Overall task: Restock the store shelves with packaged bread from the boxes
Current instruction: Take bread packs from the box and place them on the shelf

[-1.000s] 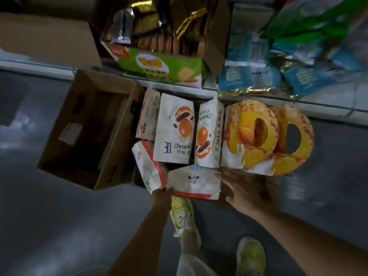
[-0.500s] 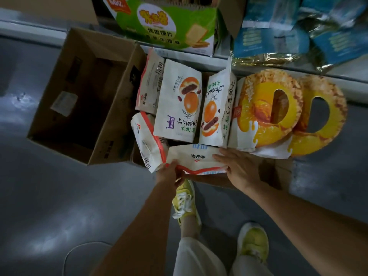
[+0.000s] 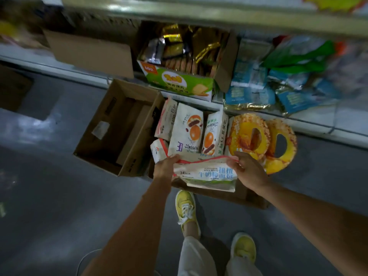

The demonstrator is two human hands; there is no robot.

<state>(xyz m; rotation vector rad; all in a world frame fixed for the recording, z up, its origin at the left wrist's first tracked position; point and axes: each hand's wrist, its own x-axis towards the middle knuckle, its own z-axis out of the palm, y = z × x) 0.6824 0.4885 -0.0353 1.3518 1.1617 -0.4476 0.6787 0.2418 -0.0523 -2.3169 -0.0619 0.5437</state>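
Both hands hold one bread bag point(image 3: 209, 172) by its top edge: our left hand point(image 3: 166, 166) pinches one corner and our right hand point(image 3: 247, 170) the other, so it hangs flat over the box point(image 3: 219, 194) of bread.

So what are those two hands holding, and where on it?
A white stick-bread bag with red trim, gripped along its top edge: left hand at one end, right hand at the other.

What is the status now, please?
Left hand and right hand grip bread bag over box. Shelf ahead. Nothing blocking.
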